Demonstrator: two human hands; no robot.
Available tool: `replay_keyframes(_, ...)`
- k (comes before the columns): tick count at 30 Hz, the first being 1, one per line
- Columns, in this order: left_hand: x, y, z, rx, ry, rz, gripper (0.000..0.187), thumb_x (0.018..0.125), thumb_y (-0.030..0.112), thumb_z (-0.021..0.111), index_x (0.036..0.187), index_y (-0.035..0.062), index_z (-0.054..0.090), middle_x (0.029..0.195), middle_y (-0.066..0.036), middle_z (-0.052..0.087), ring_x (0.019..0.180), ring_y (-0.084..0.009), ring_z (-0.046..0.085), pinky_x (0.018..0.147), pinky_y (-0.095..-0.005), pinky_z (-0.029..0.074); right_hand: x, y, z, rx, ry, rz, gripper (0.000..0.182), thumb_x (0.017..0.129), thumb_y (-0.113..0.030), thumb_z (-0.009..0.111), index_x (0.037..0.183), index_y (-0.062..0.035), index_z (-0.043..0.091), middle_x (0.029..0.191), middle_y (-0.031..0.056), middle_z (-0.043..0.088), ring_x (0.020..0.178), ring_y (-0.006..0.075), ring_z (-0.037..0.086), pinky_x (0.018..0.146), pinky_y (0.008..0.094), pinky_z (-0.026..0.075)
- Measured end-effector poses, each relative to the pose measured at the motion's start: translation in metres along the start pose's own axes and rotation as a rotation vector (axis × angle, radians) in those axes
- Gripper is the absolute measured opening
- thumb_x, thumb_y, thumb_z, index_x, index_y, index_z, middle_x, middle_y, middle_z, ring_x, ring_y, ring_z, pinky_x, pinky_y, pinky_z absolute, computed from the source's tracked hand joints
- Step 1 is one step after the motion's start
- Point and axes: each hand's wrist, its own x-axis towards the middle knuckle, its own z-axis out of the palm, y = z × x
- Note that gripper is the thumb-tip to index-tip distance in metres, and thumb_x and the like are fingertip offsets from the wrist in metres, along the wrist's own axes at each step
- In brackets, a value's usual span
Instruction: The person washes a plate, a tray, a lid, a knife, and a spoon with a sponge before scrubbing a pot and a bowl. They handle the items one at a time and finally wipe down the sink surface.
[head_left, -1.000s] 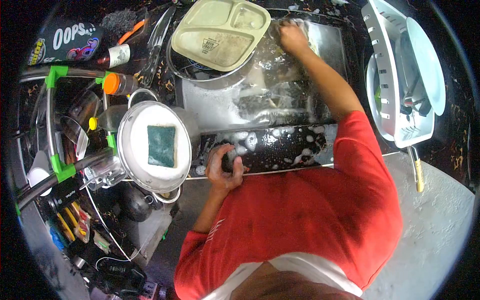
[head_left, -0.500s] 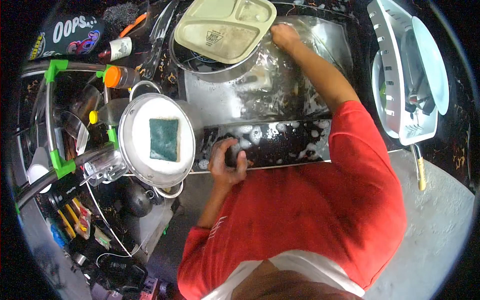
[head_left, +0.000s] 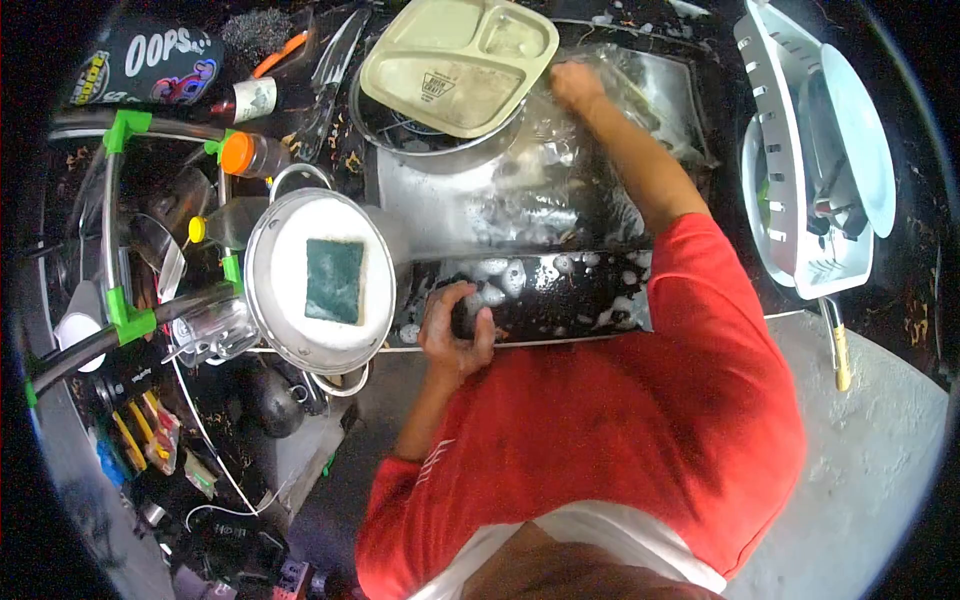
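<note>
My right hand [head_left: 578, 88] is closed at the back of the metal sink [head_left: 450, 215], just right of a divided tray [head_left: 455, 85]. What its fingers hold, if anything, is hidden. That pale green tray rests tilted on a metal pot [head_left: 440, 155] in the sink. Close to my body, my left hand [head_left: 455, 330] hovers by the wet black counter edge [head_left: 560, 300], fingers curved, thumb apart and nothing in it. To its left stands a two-handled pot [head_left: 265, 290] full of white suds, with a green scouring sponge [head_left: 335, 282] on top.
At right, a white dish rack [head_left: 800, 200] holds a light blue plate [head_left: 860, 140] and other dishes; a yellow-handled utensil [head_left: 838, 350] juts out below. A metal-tube frame with green joints [head_left: 130, 325] stands left, beside an orange-lidded jar [head_left: 240, 153]. Soap foam dots the counter.
The whole view has shifted slightly, moving the pots and tray a little right and down. Both hands keep nearly the same pose and place.
</note>
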Motion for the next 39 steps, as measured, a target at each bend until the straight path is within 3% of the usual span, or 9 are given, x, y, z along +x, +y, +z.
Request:
replay_keyframes(5, -0.004, -0.004, 0.004, -0.020, 0.055, 0.066, 0.030, 0.078, 0.011, 0.063, 0.103, -0.0059, 0.057, 0.093, -0.017, 0.064, 0.085, -0.0273, 0.062, 0.080, -0.0349, 0.048, -0.007, 0.002, -0.005, -0.023, 0.010, 0.039, 0.027, 0.081, -0.018, 0.049, 0.100, -0.0123, 0.067, 0.103, 0.0182, 0.065, 0.096, 0.0353, 0.063, 0.084, 0.0450, 0.051)
replay_keyframes(6, -0.002, -0.002, 0.002, -0.018, 0.053, 0.069, 0.030, 0.078, 0.011, 0.063, 0.103, -0.0059, 0.057, 0.093, -0.017, 0.064, 0.085, -0.0273, 0.062, 0.080, -0.0349, 0.048, -0.009, 0.005, -0.007, -0.020, 0.009, -0.043, 0.028, 0.080, -0.014, 0.047, 0.095, -0.0037, 0.067, 0.097, 0.0231, 0.065, 0.090, 0.0363, 0.064, 0.079, 0.0455, 0.052)
replay_keyframes(9, -0.002, 0.005, -0.001, 0.035, -0.004, 0.031, 0.029, 0.079, 0.011, 0.062, 0.101, -0.0056, 0.058, 0.094, -0.017, 0.064, 0.087, -0.0277, 0.062, 0.080, -0.0356, 0.048, -0.001, 0.005, -0.010, -0.033, -0.027, 0.001, 0.029, 0.082, -0.017, 0.048, 0.103, -0.0113, 0.067, 0.106, 0.0169, 0.065, 0.100, 0.0338, 0.062, 0.085, 0.0444, 0.051)
replay_keyframes(16, -0.004, -0.001, 0.002, 0.007, 0.037, 0.068, 0.027, 0.075, 0.008, 0.064, 0.099, -0.0048, 0.059, 0.091, -0.017, 0.064, 0.084, -0.0298, 0.062, 0.078, -0.0370, 0.049, -0.013, -0.004, -0.025, -0.080, -0.212, -0.089, 0.031, 0.073, -0.017, 0.057, 0.102, -0.0094, 0.066, 0.105, 0.0166, 0.065, 0.099, 0.0334, 0.062, 0.085, 0.0433, 0.050)
replay_keyframes(18, 0.002, 0.000, 0.007, 0.001, 0.091, 0.112, 0.027, 0.072, 0.007, 0.065, 0.097, -0.0037, 0.060, 0.089, -0.018, 0.064, 0.080, -0.0314, 0.062, 0.073, -0.0372, 0.051, -0.021, -0.005, -0.032, -0.066, -0.204, -0.200, 0.033, 0.069, -0.015, 0.061, 0.101, -0.0084, 0.065, 0.105, 0.0165, 0.065, 0.098, 0.0337, 0.062, 0.083, 0.0431, 0.051)
replay_keyframes(22, -0.003, -0.001, 0.000, 0.007, 0.003, 0.032, 0.030, 0.078, 0.011, 0.064, 0.102, -0.0055, 0.058, 0.094, -0.017, 0.064, 0.090, -0.0285, 0.062, 0.085, -0.0366, 0.047, -0.025, 0.009, -0.058, -0.080, -0.173, -0.165, 0.032, 0.070, -0.016, 0.061, 0.101, -0.0078, 0.065, 0.105, 0.0164, 0.065, 0.097, 0.0338, 0.062, 0.082, 0.0430, 0.051)
replay_keyframes(24, -0.004, -0.003, 0.001, 0.017, -0.015, 0.010, 0.030, 0.078, 0.011, 0.064, 0.102, -0.0055, 0.057, 0.094, -0.017, 0.064, 0.090, -0.0287, 0.062, 0.085, -0.0367, 0.047, -0.025, 0.013, -0.065, -0.033, 0.071, -0.041, 0.029, 0.075, -0.018, 0.057, 0.101, -0.0069, 0.065, 0.105, 0.0173, 0.064, 0.099, 0.0340, 0.062, 0.083, 0.0436, 0.051)
replay_keyframes(28, -0.003, -0.004, 0.002, 0.031, -0.011, 0.052, 0.030, 0.078, 0.012, 0.064, 0.102, -0.0057, 0.057, 0.093, -0.017, 0.064, 0.088, -0.0286, 0.062, 0.084, -0.0370, 0.048, -0.004, 0.016, -0.040, 0.024, 0.077, 0.062, 0.030, 0.082, -0.018, 0.047, 0.103, -0.0052, 0.065, 0.106, 0.0194, 0.064, 0.099, 0.0355, 0.062, 0.085, 0.0449, 0.050)
replay_keyframes(39, 0.000, -0.002, 0.005, 0.034, 0.021, 0.066, 0.028, 0.074, 0.006, 0.065, 0.099, -0.0048, 0.059, 0.090, -0.019, 0.063, 0.082, -0.0332, 0.062, 0.075, -0.0375, 0.050, -0.015, -0.001, -0.021, -0.123, 0.018, -0.094, 0.025, 0.080, -0.015, 0.049, 0.095, -0.0067, 0.067, 0.100, 0.0186, 0.065, 0.095, 0.0341, 0.064, 0.083, 0.0451, 0.051)
